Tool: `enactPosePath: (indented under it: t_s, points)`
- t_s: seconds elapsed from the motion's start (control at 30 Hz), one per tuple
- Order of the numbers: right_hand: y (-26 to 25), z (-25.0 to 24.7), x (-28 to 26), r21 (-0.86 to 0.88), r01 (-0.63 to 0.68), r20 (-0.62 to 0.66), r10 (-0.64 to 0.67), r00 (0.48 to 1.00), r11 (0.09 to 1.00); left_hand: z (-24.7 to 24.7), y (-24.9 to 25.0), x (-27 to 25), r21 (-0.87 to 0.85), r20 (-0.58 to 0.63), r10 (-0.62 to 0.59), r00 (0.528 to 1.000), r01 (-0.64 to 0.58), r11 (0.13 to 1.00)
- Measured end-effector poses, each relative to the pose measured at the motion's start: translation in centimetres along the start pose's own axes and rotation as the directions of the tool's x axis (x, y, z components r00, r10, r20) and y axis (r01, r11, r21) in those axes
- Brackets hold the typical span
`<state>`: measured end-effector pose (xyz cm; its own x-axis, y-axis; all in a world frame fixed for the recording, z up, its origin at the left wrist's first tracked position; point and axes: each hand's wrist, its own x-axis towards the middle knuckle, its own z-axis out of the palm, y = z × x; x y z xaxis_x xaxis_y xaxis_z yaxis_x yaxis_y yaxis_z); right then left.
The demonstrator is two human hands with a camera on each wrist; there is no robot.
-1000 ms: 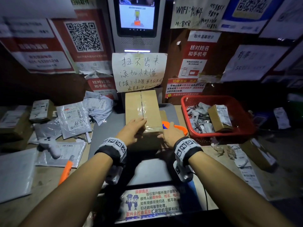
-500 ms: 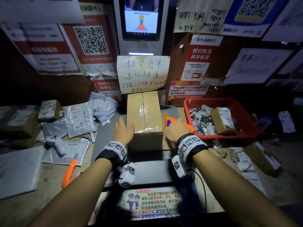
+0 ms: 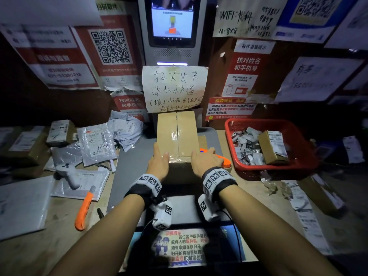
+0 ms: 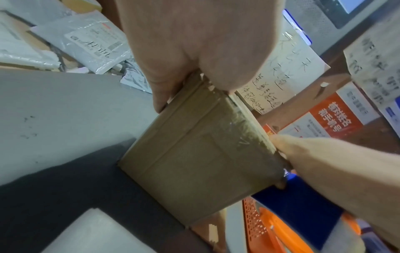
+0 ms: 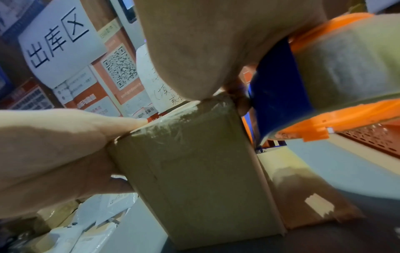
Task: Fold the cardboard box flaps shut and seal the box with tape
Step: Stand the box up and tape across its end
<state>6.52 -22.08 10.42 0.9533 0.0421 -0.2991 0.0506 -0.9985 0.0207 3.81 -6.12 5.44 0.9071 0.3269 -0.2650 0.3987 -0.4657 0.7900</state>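
Note:
The cardboard box [image 3: 176,134] stands on the grey mat with its flaps shut and clear tape along the top seam. My left hand [image 3: 159,163] grips its near left corner, thumb on the top edge and fingers down the side; the left wrist view shows the same left hand [image 4: 194,51] on the box [image 4: 201,154]. My right hand [image 3: 207,160] clasps the near right corner. In the right wrist view the right hand [image 5: 205,51] presses on the box [image 5: 194,171], with a finger squeezed between box and dispenser. The orange and blue tape dispenser [image 3: 226,161] [image 5: 335,68] sits tight against the box's right side.
A red basket [image 3: 298,168] with small parcels stands to the right. Grey mailer bags [image 3: 95,144], small boxes, a white controller [image 3: 67,174] and an orange-handled knife [image 3: 84,210] lie at left. A handwritten note [image 3: 175,88] and a screen terminal stand right behind the box.
My left hand slid off the box top to its left side and now holds the near left corner. My right hand shifted left from the tape dispenser onto the box's near right corner.

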Motion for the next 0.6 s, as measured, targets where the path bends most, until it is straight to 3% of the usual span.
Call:
enactPosePath:
  t_s: [0.27,0.47,0.6]
  points:
    - [-0.5,-0.7,-0.3,0.08,-0.081,0.089,0.073,0.993,0.994,0.0,0.6,-0.6,-0.042,-0.022,0.003,1.0,-0.003,0.999]
    - [1.3,0.0,0.5,0.16,0.109,0.082,-0.123,0.989,0.981,-0.8,-0.5,-0.4,-0.06,-0.013,-0.012,1.0,0.011,0.998]
    - [1.8,-1.4,0.5,0.237,0.072,0.156,-0.111,0.982,0.969,-1.8,-0.4,-0.2,-0.055,0.047,-0.019,0.999,0.021,0.998]
